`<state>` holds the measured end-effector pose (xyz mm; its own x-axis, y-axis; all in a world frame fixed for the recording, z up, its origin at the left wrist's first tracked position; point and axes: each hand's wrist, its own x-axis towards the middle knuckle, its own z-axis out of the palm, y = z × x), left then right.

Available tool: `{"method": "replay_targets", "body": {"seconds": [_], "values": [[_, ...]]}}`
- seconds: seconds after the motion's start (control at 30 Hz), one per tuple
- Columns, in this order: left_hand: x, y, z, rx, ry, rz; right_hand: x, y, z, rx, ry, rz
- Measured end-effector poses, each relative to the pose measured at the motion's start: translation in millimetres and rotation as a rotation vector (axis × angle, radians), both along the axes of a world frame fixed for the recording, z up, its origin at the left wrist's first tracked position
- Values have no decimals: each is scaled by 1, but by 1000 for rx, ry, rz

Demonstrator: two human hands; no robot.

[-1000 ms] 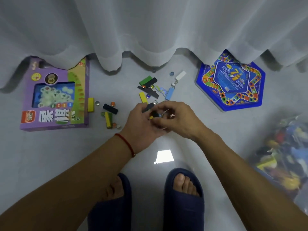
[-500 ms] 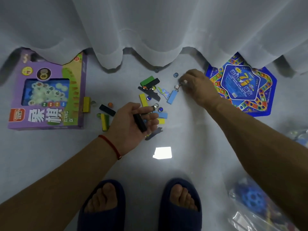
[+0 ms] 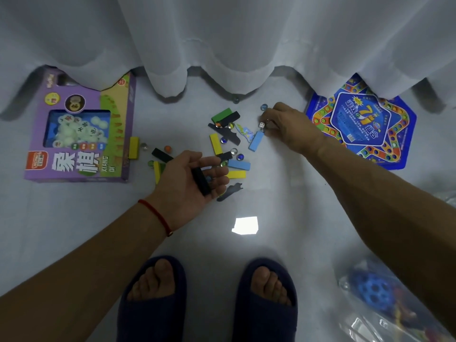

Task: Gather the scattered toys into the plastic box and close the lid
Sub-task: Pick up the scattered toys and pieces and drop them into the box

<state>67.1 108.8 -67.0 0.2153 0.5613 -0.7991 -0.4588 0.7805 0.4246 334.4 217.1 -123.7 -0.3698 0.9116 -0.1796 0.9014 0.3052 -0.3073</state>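
Small toys lie scattered on the grey floor: a green block (image 3: 222, 114), yellow block (image 3: 215, 143), light-blue block (image 3: 256, 141), white die (image 3: 261, 125), several marbles and a black cat-shaped piece (image 3: 229, 192). My left hand (image 3: 190, 178) is held palm up with relaxed fingers, and a black block (image 3: 201, 180) lies across them. My right hand (image 3: 283, 124) reaches to the far right of the pile. Its fingers curl down beside the die, where the white block lay. A clear plastic container (image 3: 394, 324) holding a blue holed ball (image 3: 372, 292) sits at the bottom right, and my right forearm partly covers it.
A purple game box (image 3: 79, 134) lies to the left, with a yellow block (image 3: 134, 148) against it. A blue hexagonal game board (image 3: 362, 122) is on the right, partly under the white curtain (image 3: 222, 45). My feet in dark slippers (image 3: 153, 292) stand below the pile, near a bright light patch (image 3: 245, 225).
My hands were together over the pile. The right one has reached out to the back right by the die, while the left stayed and turned palm up with the black block.
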Motion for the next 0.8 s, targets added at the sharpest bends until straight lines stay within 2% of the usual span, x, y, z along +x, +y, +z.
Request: {"method": "replay_targets", "body": {"seconds": [0.27, 0.47, 0.8], "values": [[-5, -12, 2, -9, -18, -3, -8, -19, -7, -44, 113, -411], [0, -18, 3, -23, -11, -6, -10, -40, -9, 27, 54, -326], [1, -23, 4, -18, -17, -17, -1, -58, -8, -5, 119, -460]]}}
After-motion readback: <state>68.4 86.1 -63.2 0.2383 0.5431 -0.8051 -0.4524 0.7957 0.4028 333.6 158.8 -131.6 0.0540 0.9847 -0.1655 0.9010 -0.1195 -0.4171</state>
